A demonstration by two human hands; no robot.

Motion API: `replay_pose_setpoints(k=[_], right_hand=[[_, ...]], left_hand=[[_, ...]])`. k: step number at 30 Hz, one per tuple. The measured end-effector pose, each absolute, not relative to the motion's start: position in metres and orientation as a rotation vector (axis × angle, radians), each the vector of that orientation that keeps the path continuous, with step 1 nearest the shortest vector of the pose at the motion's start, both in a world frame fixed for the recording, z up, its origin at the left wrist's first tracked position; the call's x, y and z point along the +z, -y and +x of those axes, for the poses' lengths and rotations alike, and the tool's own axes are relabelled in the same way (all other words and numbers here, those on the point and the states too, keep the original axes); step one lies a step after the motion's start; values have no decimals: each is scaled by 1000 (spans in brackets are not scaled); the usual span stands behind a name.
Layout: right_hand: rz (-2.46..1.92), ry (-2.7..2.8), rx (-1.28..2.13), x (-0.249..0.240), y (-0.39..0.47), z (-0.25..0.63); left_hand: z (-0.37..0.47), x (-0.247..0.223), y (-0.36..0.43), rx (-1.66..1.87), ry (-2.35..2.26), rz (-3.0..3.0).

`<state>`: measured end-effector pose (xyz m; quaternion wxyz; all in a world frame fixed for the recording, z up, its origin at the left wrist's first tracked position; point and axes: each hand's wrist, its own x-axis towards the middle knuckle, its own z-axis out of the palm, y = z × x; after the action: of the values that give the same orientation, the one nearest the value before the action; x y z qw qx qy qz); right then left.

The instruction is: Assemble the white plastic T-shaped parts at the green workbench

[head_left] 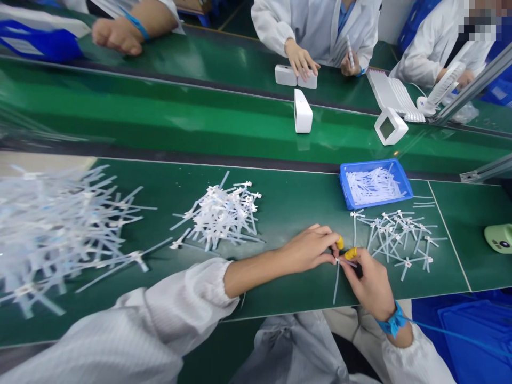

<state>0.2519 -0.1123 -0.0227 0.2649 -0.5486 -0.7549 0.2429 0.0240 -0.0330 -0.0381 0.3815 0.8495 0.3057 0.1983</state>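
Note:
Near the table's front edge, my left hand (308,249) and my right hand (370,284) meet in a pinch, each with a yellow finger cot. Between the fingertips is a small white piece with translucent strips (336,284), one hanging down toward me; its centre is mostly covered. Right of my hands lies a loose group of similar white pieces with strips (394,234). A blue tray (344,186) of loose strips stands behind that group. Left of my hands is a denser heap of strip pieces (224,213). My right wrist wears a blue band with a cord.
A large pile of stripped pieces (60,234) covers the table's left end. White box-shaped devices (304,114) rest on the green belt (192,120) beyond. Co-workers in white coats sit across it. A light green device (499,237) is at the right edge.

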Motion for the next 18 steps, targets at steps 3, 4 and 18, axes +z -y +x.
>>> replay_pose_setpoints(k=[3,4,18], right_hand=[[-1485,2162,561,-18,110,251],[-1484,2207,527,-16,108,250],[-1428,2219,824,-1,93,264]], left_hand=[[25,-39,32,514,-765,2161],[25,-39,32,515,-757,2158],[28,-48,31,594,-737,2210]])
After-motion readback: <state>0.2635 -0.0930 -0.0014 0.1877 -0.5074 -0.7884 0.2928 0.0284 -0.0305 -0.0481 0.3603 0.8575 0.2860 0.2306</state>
